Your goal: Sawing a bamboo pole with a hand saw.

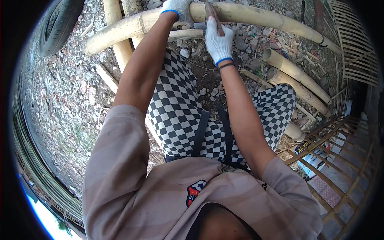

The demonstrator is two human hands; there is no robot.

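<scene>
A long pale bamboo pole (256, 15) lies crosswise at the far side, resting on other poles at its left. My left hand (179, 10), in a white knit glove with a blue cuff, is closed around it near the top edge; its fingers are partly cut off. My right hand (219, 42), gloved the same way, grips a narrow brown-grey tool that looks like a machete (212, 15). The tool's upper part meets the pole just right of my left hand. Its far end is cut off by the frame.
Cut bamboo pieces (298, 74) lie by my right knee. A tire (60, 30) stands at the far left. Slatted bamboo frames (340, 160) line the right side, near a printed sack (314, 160). Stones and splinters cover the ground (68, 104).
</scene>
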